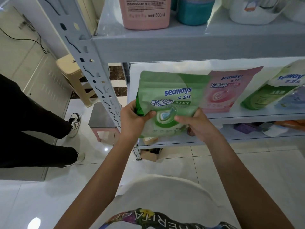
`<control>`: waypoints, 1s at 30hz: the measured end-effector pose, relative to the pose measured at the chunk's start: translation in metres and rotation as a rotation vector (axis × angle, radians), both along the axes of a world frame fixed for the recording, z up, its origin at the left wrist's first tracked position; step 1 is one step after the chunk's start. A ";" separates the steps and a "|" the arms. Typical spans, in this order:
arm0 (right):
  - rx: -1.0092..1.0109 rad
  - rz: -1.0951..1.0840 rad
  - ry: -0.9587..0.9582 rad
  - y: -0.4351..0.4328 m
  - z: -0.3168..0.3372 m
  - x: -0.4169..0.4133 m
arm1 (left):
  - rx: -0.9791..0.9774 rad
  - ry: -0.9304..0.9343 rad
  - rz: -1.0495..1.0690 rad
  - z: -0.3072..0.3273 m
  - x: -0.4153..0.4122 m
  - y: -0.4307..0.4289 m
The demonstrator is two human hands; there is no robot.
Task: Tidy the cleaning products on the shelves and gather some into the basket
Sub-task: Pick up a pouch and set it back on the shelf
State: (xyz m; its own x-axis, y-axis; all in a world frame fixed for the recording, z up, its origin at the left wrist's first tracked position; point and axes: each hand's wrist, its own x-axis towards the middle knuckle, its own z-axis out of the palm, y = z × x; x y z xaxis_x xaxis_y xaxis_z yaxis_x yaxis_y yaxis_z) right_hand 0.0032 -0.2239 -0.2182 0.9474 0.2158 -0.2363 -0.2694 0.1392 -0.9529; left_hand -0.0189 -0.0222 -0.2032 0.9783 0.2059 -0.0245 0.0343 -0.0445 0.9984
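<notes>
A green Seaways laundry pouch (170,93) is held upright in front of the middle shelf (247,115). My left hand (134,119) grips its lower left corner and my right hand (196,124) pinches its lower right edge. Behind it on the same shelf leans a pink Seaways pouch (226,90), with a green-and-white pouch (270,91) and a pale blue pouch (292,100) lying tilted further right. On the upper shelf (165,40) stand a pink 500 ml bottle (145,12), a teal container (194,12) and a white tub (254,10). No basket is in view.
The perforated shelf post (92,66) runs diagonally at my left. Another person's black-trousered legs and sneakers (74,123) stand on the tiled floor at left, near a beige stool (72,76) and a small pink-legged stool (100,118). Boxes and a purple item (244,128) sit on the lower shelf.
</notes>
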 end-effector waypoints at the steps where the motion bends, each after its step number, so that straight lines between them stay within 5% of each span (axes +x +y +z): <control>1: -0.078 0.077 0.003 -0.003 -0.001 0.001 | -0.005 -0.010 0.005 0.000 0.002 0.000; 4: -0.331 -0.002 0.009 -0.003 -0.007 0.010 | -0.023 -0.022 0.005 -0.002 0.013 -0.001; 10: -0.454 -0.177 -0.071 0.011 -0.006 0.046 | -0.093 0.027 0.005 -0.010 0.042 -0.001; 16: -0.543 -0.280 -0.141 0.021 -0.016 0.077 | 0.105 0.111 0.050 -0.055 0.088 0.009; 23: -0.889 -0.076 -0.040 0.024 -0.046 0.085 | 0.213 0.356 -0.015 -0.063 0.080 0.000; 30: -0.774 -0.091 0.027 0.018 -0.065 0.087 | 0.368 0.436 -0.038 -0.089 0.068 0.000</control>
State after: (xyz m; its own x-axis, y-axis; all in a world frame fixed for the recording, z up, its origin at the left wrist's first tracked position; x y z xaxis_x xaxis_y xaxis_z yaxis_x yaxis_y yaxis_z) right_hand 0.0898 -0.2064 -0.2827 0.9452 -0.0982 -0.3115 -0.3135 -0.5403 -0.7809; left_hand 0.0492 -0.0225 -0.2922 0.9009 0.2421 -0.3604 0.4308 -0.3962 0.8108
